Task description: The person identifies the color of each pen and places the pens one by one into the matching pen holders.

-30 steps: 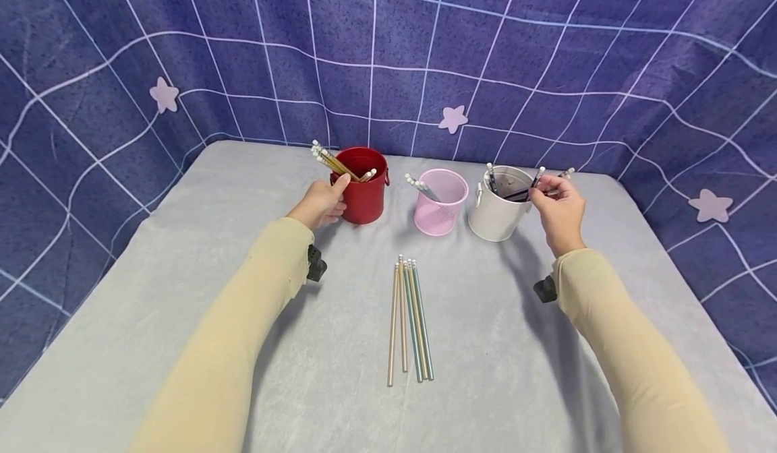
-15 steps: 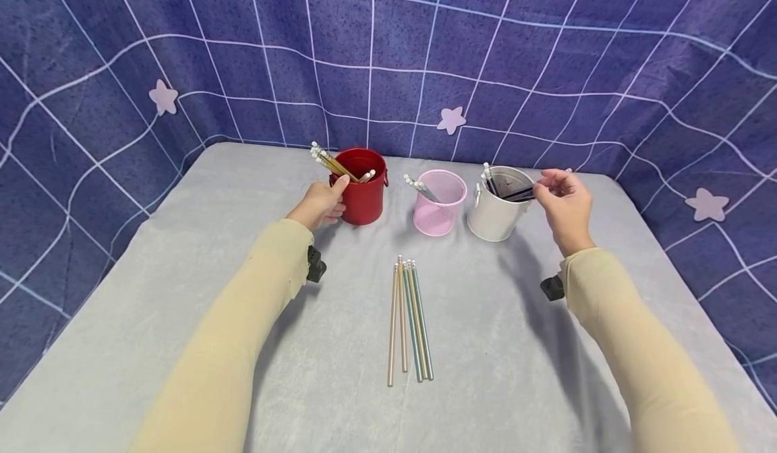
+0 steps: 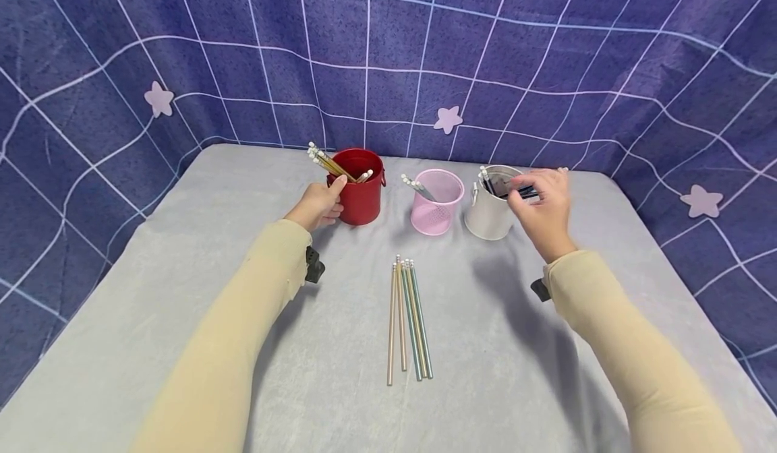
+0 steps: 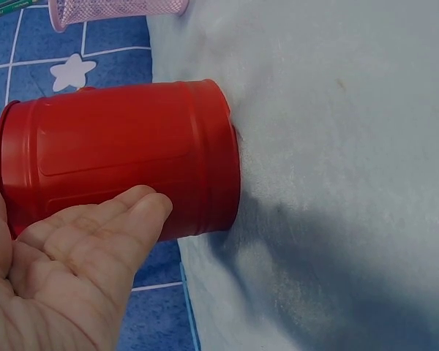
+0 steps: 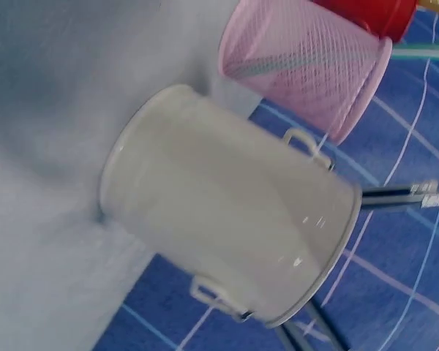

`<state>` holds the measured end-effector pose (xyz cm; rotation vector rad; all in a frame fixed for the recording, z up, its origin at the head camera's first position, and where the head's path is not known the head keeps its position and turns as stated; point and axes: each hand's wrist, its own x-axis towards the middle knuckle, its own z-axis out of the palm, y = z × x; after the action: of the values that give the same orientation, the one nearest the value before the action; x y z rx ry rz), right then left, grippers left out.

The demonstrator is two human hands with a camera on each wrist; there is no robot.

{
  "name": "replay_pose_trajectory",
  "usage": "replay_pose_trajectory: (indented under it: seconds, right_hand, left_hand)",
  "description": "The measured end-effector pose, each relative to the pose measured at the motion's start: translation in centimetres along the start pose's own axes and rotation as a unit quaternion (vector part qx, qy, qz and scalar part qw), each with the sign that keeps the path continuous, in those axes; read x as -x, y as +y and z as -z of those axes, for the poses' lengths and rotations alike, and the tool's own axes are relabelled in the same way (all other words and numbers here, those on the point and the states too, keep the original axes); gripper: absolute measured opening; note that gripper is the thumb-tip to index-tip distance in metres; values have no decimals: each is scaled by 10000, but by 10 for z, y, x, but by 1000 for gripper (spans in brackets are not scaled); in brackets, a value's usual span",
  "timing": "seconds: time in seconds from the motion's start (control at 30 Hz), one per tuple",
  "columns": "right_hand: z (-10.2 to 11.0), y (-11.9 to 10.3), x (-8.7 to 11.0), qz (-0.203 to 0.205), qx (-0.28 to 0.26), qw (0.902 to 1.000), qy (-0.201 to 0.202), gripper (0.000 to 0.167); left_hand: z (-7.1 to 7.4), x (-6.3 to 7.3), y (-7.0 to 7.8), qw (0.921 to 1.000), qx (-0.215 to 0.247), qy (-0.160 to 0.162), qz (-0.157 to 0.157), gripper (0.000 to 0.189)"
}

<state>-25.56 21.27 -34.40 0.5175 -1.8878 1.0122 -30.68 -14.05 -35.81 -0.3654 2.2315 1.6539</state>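
Note:
My left hand [image 3: 318,205] rests against the left side of a red bucket [image 3: 362,205], the thumb up by the rim. In the left wrist view its fingers [image 4: 128,219] lie nearly straight along the wall. Gold pencils [image 3: 332,164] with white erasers lean out of this bucket. My right hand [image 3: 549,210] is at the right rim of a white bucket [image 3: 488,216], thumb and forefinger apart. Dark pencils [image 3: 527,192] show between them; others [image 3: 487,182] lean left in the bucket. The right wrist view catches only a sliver of the hand.
Between the buckets stands a pink mesh cup [image 3: 434,218] with several pale pencils [image 3: 419,188]. Several pink, gold and teal pencils [image 3: 411,321] lie loose on the grey cloth [image 3: 328,345]. A blue grid-patterned curtain [image 3: 388,48] hangs around the back and sides.
My right hand first pinched a dark pencil at the white bucket, shifted slightly right, then came back left over the rim with its fingers parted. The left hand has stayed on the red bucket.

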Motion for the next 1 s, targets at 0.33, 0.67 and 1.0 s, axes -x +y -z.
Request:
replay_pose_trajectory:
  seconds: [0.33, 0.67, 1.0]
  right_hand:
    - [-23, -23, 29, 221, 131, 9507, -3090, 12]
    - [-50, -50, 49, -762, 1123, 7866, -6024, 11]
    - [-73, -65, 68, -1277, 1542, 7549, -6245, 32]
  left_hand:
    - [-2, 2, 0, 10000, 61, -10, -78, 72]
    - [-2, 3, -1, 9999, 118, 107, -22, 71]
    - [-1, 0, 0, 10000, 20, 28, -46, 72]
